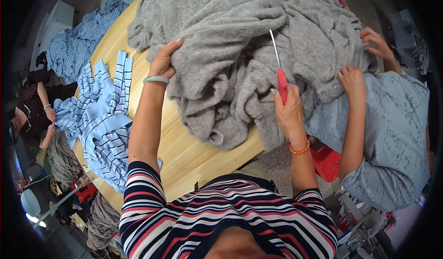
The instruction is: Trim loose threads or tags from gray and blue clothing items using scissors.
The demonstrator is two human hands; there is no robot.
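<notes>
Grey knitwear [221, 42] lies heaped across the worktop [203, 164] before me; my left hand [164, 59] is clamped on its left side, my right hand [290, 111] wrapped round a red-handled tool [282, 80].

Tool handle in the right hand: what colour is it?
The handle is red, showing best in the head view.

Top edge cuts off grey knitwear [244, 65]
</notes>
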